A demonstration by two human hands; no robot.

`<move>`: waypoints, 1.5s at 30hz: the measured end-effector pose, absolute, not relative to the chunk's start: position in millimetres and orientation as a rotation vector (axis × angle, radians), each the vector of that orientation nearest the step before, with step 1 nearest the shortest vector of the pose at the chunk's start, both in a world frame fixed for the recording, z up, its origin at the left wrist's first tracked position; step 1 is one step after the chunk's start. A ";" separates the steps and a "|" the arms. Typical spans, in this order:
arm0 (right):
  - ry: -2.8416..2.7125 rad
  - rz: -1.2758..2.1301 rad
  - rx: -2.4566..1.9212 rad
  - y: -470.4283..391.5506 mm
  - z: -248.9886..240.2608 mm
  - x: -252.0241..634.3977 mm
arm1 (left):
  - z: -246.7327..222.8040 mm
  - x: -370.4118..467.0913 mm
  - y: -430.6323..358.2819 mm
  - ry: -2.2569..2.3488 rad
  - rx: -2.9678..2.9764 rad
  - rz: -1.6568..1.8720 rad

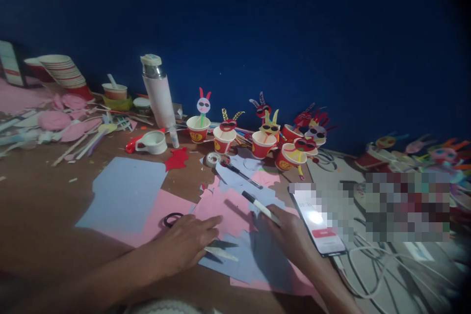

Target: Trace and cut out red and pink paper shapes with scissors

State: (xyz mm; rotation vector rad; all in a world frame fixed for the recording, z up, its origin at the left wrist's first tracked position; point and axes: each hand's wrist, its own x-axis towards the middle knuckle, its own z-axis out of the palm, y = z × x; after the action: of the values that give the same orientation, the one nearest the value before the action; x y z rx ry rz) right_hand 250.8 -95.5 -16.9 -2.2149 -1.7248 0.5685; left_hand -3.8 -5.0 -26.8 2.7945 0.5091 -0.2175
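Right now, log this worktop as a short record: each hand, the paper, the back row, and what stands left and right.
Left hand: over the scissors, grip unclear
Right hand: holding a black-ended white marker
Paper: pink sheets and blue sheets, overlapping
Back row: red paper cups, several with paper faces above
Left of cups: vacuum flask, upright; mug
Right of paper: lit smartphone
Far right: partly pixelated

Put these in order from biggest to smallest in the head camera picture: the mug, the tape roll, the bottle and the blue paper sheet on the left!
1. Blue paper sheet
2. Bottle
3. Mug
4. Tape roll
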 end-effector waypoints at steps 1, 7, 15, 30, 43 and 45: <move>-1.747 0.548 -2.233 -92.2 -18.7 249.3 | -27.0 -3.9 -5.1 0.512 2.789 -0.218; -1.855 0.536 -2.271 -84.7 -25.1 240.6 | -24.9 -3.7 -5.3 0.504 2.769 -0.224; -1.847 0.549 -2.339 -85.3 -19.5 246.8 | -31.6 -2.9 -5.4 0.527 2.767 -0.180; -1.895 0.508 -2.417 -89.5 -17.9 254.6 | -30.7 -0.1 -9.2 0.573 2.719 -0.210; -1.928 0.538 -2.361 -87.2 -24.0 246.5 | -28.9 0.1 -9.5 0.593 2.706 -0.197; -1.931 0.533 -2.379 -88.0 -24.1 246.9 | -28.2 0.3 -9.2 0.590 2.701 -0.194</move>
State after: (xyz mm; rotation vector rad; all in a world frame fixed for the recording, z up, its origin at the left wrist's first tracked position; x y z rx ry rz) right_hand 246.9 -88.0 -24.1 -2.3789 -1.9311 0.5331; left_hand 0.3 -9.2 -28.2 2.7015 0.5895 -0.1941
